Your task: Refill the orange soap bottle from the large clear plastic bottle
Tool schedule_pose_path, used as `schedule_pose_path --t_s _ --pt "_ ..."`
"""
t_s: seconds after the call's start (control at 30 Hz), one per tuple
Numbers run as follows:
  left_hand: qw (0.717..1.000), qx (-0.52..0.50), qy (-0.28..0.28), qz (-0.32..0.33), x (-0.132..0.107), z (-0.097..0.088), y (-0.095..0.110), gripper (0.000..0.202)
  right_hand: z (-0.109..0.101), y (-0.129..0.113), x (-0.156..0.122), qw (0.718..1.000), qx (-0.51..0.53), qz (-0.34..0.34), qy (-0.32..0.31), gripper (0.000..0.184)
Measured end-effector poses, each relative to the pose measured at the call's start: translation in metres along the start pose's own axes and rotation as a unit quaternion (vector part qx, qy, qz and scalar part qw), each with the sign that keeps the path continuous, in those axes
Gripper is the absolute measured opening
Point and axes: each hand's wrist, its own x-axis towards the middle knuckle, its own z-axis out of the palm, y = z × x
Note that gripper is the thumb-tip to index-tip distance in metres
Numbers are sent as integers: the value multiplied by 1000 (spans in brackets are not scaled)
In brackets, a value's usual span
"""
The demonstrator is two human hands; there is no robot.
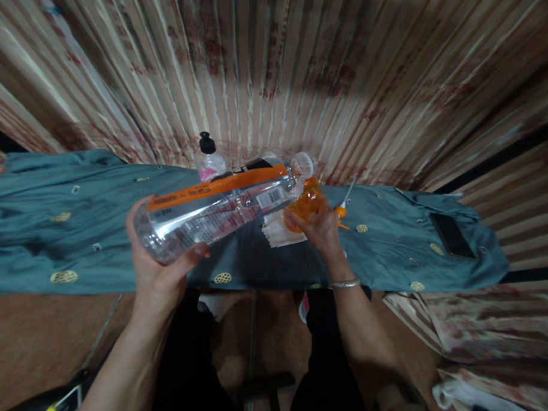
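Note:
My left hand (162,258) grips the base of a large clear plastic bottle (220,200) with an orange label stripe. The bottle is tipped almost flat, its open neck (303,164) pointing right over a small orange container (306,203). My right hand (320,226) is wrapped round that orange container on the teal cloth. A silver bangle (344,284) sits on my right wrist. A white cloth or paper (276,231) lies under the orange container.
A teal cloth (75,222) with gold motifs covers the table. A small bottle with a black cap (208,155) stands at the back. An orange pump head with a white tube (343,208) lies right of the container. A dark phone (451,235) rests far right. A striped curtain (279,68) hangs behind.

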Motion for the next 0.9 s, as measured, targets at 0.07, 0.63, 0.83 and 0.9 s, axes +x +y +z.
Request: schedule_pose_path --t_s 0.07,0.63,0.83,0.9 --pt "1000 6 -3 6 0 0 0 90 0 1 0 1000 2 -2 -1 85" --pt "1000 6 -2 -3 -1 0 1 88 -1 -1 0 1000 -1 3 -7 85" --pt "1000 -7 4 0 0 1 3 88 0 -1 0 1000 7 -5 2 84" --pt "1000 9 3 3 0 1 3 87 1 -1 0 1000 9 -7 4 84"
